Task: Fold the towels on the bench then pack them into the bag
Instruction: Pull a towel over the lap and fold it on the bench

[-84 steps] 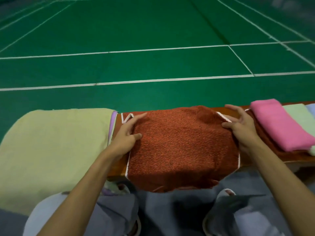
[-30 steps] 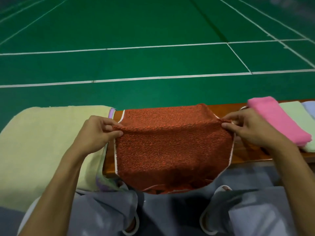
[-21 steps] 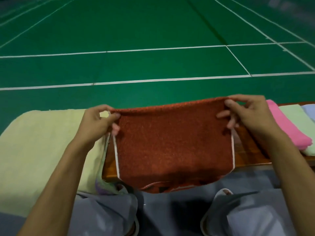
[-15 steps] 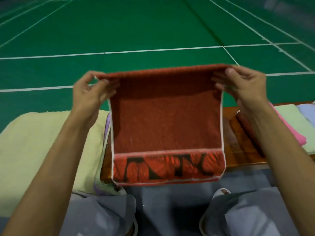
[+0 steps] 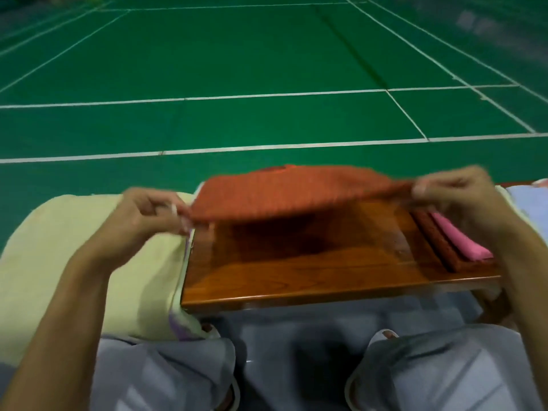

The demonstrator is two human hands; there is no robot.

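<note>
Courtside, I pinch the red towel by its near corners, left hand and right hand - the cloth is swung out flat above the wooden bench, blurred. A loosened pinch could drop a corner and land the fold crooked. Half a second ago it hung upright before me.

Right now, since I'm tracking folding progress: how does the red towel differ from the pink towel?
The red towel is held above the bench, pinched by the left hand and right hand; the pink towel lies on it. The red towel is spread wide; the pink towel is folded narrow. Both are warm-coloured.
</note>
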